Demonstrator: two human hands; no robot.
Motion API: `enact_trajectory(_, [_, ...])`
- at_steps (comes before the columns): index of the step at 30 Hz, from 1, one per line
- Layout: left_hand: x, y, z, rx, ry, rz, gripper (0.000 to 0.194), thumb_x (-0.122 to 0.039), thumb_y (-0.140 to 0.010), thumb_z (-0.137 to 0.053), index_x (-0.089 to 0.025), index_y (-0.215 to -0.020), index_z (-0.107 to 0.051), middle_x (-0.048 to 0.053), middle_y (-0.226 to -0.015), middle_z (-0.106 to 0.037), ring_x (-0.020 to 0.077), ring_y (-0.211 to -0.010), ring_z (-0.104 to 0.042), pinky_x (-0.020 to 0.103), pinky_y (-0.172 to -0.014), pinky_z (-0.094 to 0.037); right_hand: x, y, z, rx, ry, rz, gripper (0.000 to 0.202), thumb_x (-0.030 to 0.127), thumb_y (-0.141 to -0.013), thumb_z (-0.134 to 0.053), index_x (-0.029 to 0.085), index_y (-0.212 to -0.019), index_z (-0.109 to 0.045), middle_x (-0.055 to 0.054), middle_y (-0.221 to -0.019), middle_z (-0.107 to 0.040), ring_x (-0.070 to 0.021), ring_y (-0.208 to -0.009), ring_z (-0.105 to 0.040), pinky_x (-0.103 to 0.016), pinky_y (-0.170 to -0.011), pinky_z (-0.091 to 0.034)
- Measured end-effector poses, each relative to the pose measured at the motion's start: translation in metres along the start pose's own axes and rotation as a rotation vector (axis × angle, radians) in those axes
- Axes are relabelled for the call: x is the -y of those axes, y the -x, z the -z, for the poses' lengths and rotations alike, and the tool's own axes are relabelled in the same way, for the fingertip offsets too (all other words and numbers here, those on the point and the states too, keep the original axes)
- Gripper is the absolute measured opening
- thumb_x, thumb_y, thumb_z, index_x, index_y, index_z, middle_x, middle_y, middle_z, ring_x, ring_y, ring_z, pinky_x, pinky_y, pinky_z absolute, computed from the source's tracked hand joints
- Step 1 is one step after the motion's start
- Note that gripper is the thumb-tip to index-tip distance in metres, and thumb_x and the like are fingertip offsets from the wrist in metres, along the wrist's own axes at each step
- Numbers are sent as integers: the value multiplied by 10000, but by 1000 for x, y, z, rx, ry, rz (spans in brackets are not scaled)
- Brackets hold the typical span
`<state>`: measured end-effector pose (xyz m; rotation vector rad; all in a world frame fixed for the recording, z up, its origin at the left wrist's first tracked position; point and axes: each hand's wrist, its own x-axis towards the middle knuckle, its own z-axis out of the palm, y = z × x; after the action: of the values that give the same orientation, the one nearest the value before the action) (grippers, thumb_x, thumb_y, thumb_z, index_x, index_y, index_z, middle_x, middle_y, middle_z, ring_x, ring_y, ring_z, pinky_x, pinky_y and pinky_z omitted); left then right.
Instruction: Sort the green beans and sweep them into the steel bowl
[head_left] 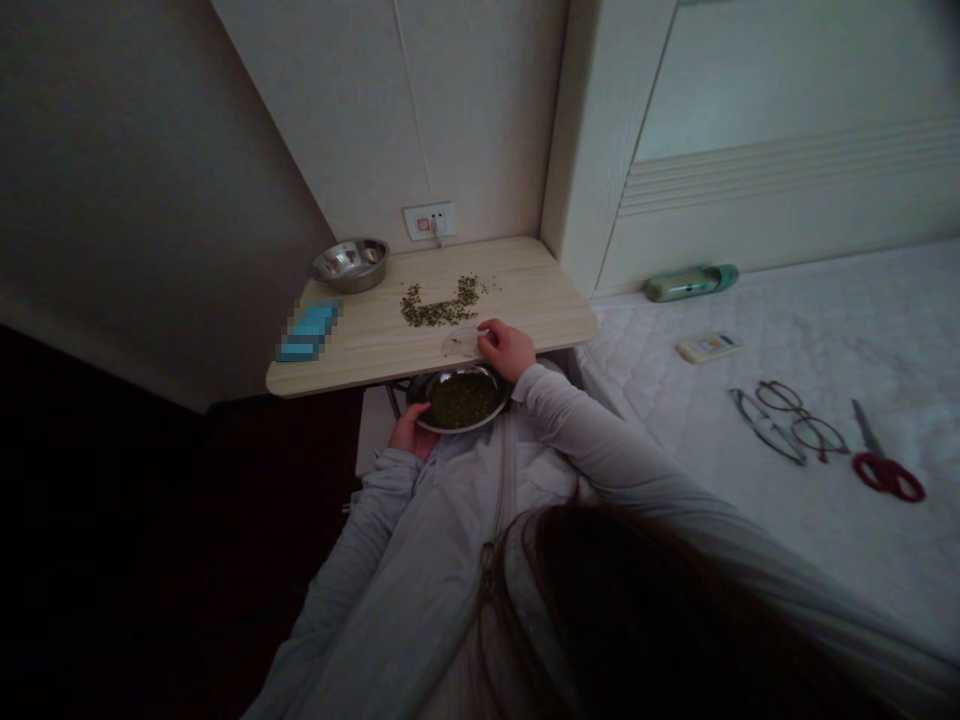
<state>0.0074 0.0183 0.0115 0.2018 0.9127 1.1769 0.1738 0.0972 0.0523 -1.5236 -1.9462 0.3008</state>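
1. Long dark hair [637,600] right up close!
2. Left hand [414,432] clamps a round, shiny steel bowl [501,400] of small green grains [465,402].
3. Right hand [508,348], fingers curled, grip unclear, over the pale wooden tabletop [529,285].
4. Beyond: scattered greenish grains [439,315].

1. Dark green grains [463,400] fill a silver bowl [472,427] at the left hand [415,430].
2. Beyond the right hand [508,348], scattered grains [433,313] speckle green and brown across a tabletop [517,270] patterned in pale beige wood grain.
3. Farther left of the hands, a second bowl [351,262] gleams silver near a pixelated blue object [310,331].
4. Past the hands, a white outlet plate [415,225] carries a reddish switch.
5. Pale grey sleeves [577,420] lead to both hands.
6. Right of the hands, white bedding [637,400] shows a quilted pattern beneath a green bottle-shaped object [690,284], a cream remote [709,346], dark-framed glasses [804,413] and red-handled scissors [889,476].
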Motion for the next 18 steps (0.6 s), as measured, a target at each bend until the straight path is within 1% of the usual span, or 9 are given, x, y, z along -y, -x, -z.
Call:
enact_trajectory(4, [1,-2,2,7,-12,-18,245,-125,-625,-425,-129,-819,-575,35,-758,-642,205,-936,-494,333,-833,-382,0,0,0,3,5,-10,303,339,-701,-346,196,-924,-491,3,-696,-554,-113,-652,-470,-230,-603,-324])
enact_trajectory(11, [1,-4,4,30,19,7,242,-133,-641,-410,-157,-810,-581,13,-718,-645,185,-899,-518,329,-808,-401,-1,1,-1,-14,-5,14,295,340,-703,-347,202,-920,-491,7,-683,-552,-110,-644,-471,-226,-596,-327])
enact_trajectory(16, [1,-5,7,47,18,27,216,-129,-634,-425,-139,-786,-577,27,-719,-644,194,-879,-528,343,-791,-412,-2,0,-3,-16,-9,16,294,331,-701,-358,199,-926,-494,5,-676,-553,-106,-638,-475,-222,-596,-334])
enact_trajectory(18, [1,-6,8,20,19,22,205,-119,-627,-429,-137,-768,-577,32,-712,-644,200,-873,-532,342,-780,-419,-3,-1,-4,-13,-29,15,284,330,-698,-364,203,-913,-499,11,-664,-551,-101,-625,-476,-220,-592,-336])
